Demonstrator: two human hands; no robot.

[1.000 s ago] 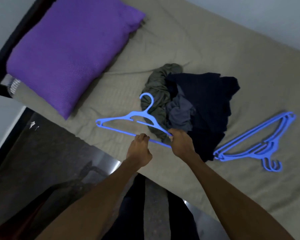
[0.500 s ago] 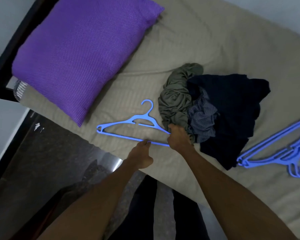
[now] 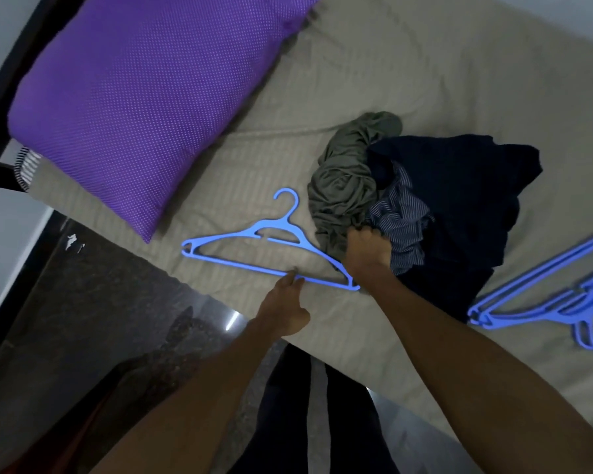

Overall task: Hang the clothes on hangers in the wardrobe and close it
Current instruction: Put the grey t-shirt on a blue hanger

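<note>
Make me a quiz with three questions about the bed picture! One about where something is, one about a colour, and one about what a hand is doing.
1. Where does the single blue hanger lie?
A. On the pillow
B. On the bed sheet, between the pillow and the clothes
C. On the floor

2. What colour is the pillow?
A. Purple
B. Green
C. White

3. What is the right hand doing?
A. Resting flat on the pillow
B. Holding a hanger up in the air
C. Gripping cloth at the edge of the pile of clothes

Answers:
1. B, the hanger lies flat on the beige sheet, with the pillow to its left and the clothes at its right end.
2. A, the pillow is purple with small pale dots.
3. C, the fingers curl into the grey-green and striped cloth, while the left hand touches the hanger's bottom bar.
</note>
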